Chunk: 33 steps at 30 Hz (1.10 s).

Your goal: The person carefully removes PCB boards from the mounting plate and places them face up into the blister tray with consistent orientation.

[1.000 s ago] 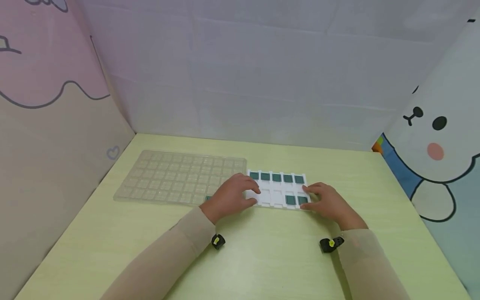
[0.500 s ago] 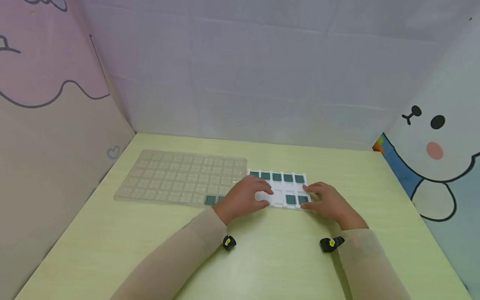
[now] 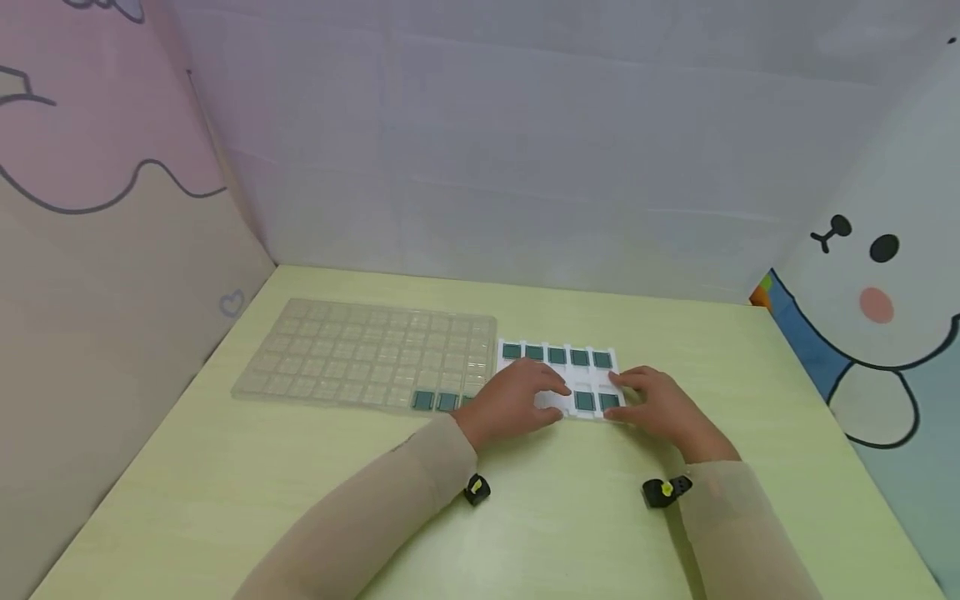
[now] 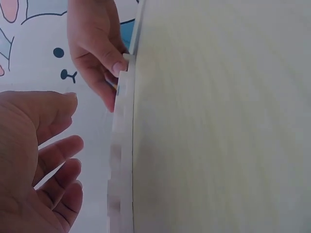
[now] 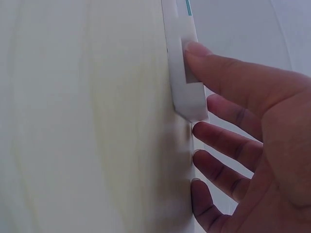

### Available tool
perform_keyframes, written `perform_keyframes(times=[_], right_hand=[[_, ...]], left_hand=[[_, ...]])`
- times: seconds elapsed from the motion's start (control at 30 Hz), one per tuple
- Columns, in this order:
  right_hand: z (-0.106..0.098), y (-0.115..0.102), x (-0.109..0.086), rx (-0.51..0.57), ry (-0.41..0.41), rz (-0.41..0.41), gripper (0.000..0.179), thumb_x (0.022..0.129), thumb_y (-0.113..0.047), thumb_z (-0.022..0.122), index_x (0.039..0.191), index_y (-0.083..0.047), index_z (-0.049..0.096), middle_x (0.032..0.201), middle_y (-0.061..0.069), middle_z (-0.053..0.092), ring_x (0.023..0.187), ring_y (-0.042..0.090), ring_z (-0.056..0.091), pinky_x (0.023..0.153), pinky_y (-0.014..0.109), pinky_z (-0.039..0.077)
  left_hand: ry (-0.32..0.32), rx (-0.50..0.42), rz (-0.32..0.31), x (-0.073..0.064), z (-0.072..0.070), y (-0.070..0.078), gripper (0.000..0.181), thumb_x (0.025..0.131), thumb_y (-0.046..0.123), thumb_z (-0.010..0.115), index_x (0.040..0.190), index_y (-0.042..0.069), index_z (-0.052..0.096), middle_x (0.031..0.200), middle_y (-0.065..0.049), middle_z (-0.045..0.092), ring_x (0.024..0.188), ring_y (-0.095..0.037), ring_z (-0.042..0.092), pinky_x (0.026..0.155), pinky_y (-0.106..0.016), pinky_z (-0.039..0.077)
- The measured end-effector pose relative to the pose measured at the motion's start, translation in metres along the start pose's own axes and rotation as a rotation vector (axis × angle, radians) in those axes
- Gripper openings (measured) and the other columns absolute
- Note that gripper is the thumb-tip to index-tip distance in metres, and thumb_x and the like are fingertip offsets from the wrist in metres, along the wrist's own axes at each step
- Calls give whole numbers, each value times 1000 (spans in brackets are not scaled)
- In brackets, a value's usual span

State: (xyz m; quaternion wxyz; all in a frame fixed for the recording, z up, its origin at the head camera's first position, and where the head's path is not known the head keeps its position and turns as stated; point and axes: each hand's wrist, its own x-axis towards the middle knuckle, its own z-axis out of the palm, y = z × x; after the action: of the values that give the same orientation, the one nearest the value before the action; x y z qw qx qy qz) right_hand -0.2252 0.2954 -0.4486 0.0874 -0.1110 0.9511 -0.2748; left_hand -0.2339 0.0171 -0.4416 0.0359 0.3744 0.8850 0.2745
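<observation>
A white two-row tray point(image 3: 583, 379) lies on the table, holding several dark green square chips point(image 3: 602, 359). Over its front row hovers my left hand point(image 3: 510, 404), thumb and fingers apart with nothing between them; it hides part of that row. At the tray's right end my right hand point(image 3: 660, 412) grips the edge. In the right wrist view the thumb point(image 5: 214, 65) presses on the white edge while the other fingers spread past the corner. To the left lies a clear plastic tray point(image 3: 352, 346) of many square cells. Green chips point(image 3: 423, 401) sit in its front row, partly behind my left wrist.
The pale yellow table point(image 3: 570, 517) reaches back to a white sheet wall point(image 3: 480, 167). Printed cartoon panels stand at both sides, the right one point(image 3: 892, 367) showing an animal face. Black bands point(image 3: 477, 490) hang at both wrists.
My left hand has moved right, away from the clear tray and along the white tray's front row. More green chips in the clear tray are uncovered. My right hand stays at the white tray's end.
</observation>
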Motion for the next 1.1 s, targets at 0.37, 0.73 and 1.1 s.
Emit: perform_keyframes(times=[0.37,0.73,1.1], right_hand=[[1,1,-2,0,9,-16,66,88,-33,84,141,-1,61,140,27,55,131,48,48,106,64,40],[1,2,-1,10,14,-24,66,89,-32,83,143,-2,60,141,26,55,132,48,48,106,64,40],[0,2,0,8,18,-34,64,90,-31,83,142,-2,61,140,26,55,131,48,48,106,65,41]], left_hand=[[-58,5,44,14,12,8,25,97,26,73,121,19,77,128,7,68,124,-14,56,109,-26,38],[-53,-29,8,30,20,11,26,96,27,76,121,21,77,123,10,69,121,-8,59,112,-25,37],[-54,-18,-44,40,19,13,24,96,26,76,120,21,78,123,11,70,126,-11,57,110,-24,38]])
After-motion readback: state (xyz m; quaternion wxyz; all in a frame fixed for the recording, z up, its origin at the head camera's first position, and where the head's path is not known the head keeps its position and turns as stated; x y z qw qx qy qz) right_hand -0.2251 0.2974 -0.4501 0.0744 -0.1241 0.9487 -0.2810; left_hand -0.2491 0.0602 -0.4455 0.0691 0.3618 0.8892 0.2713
